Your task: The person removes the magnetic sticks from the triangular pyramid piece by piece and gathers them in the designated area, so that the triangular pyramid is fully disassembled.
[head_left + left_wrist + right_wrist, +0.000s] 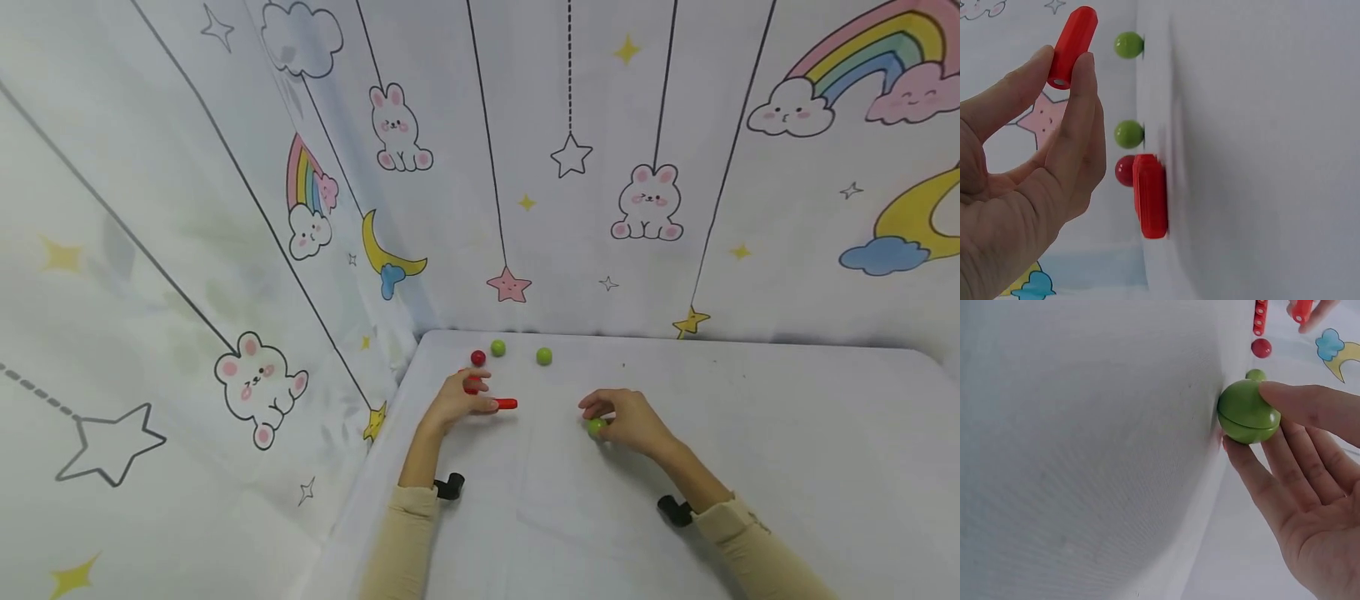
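Between thumb and finger my left hand (454,402) pinches a short red faceted rod (1074,47), which has a small pale round spot on its lower end. It is held above the white table, tilted in the left wrist view. More red rods (1150,197) lie side by side on the table, partly covered by the left hand in the head view. My right hand (632,422) pinches a green ball (1249,412) by thumb and fingertip, low at the table surface. A seam line runs around this ball.
Beyond the left hand sit a red ball (477,357), a green ball (498,347) and another green ball (544,357) near the table's far edge. A white curtain (465,208) with cartoon drawings hangs behind and to the left of the table (787,467).
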